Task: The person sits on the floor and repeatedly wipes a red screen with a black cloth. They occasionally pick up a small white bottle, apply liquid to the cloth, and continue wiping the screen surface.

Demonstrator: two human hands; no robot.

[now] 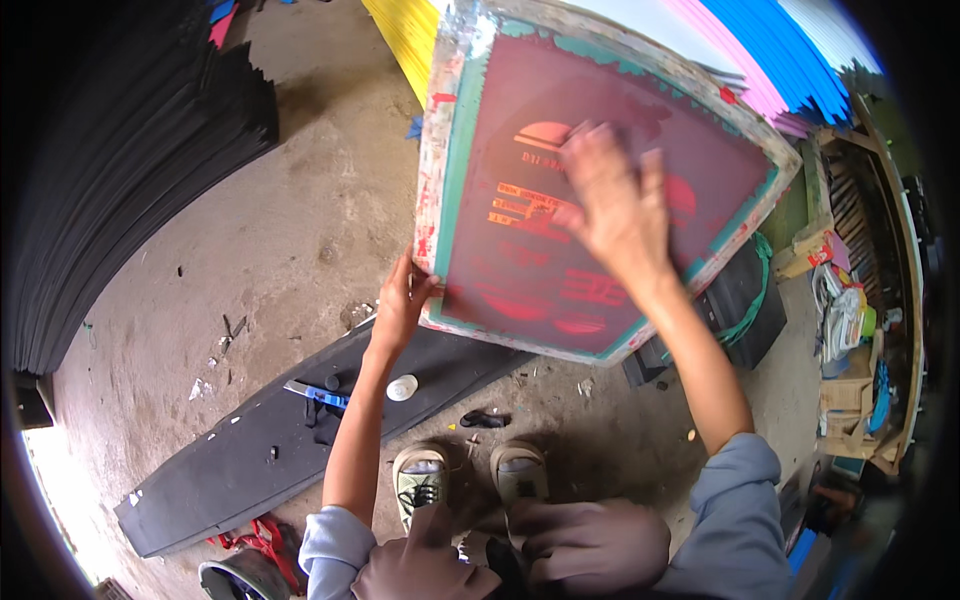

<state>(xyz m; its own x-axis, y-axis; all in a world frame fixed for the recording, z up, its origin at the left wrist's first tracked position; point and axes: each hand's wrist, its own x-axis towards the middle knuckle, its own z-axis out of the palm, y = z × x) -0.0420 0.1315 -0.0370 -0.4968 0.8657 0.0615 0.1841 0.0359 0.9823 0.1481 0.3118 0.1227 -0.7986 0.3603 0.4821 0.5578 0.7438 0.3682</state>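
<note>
A wooden-framed printing screen [455, 120] with a dark red mesh and orange-red design patches is held up tilted in front of me. My left hand [402, 300] grips its lower left corner, thumb on the frame. My right hand [615, 205] lies flat on the mesh near the middle, fingers spread and blurred. My shoes [420, 478] show below on the concrete floor.
A long black sheet [240, 460] lies on the floor with a blue tool [318, 393] and a white lid [402, 387] on it. Black sheets [110, 160] are stacked at left; yellow, pink and blue sheets [770, 50] behind. A black box [745, 300] and cluttered wooden shelves [860, 300] stand at right.
</note>
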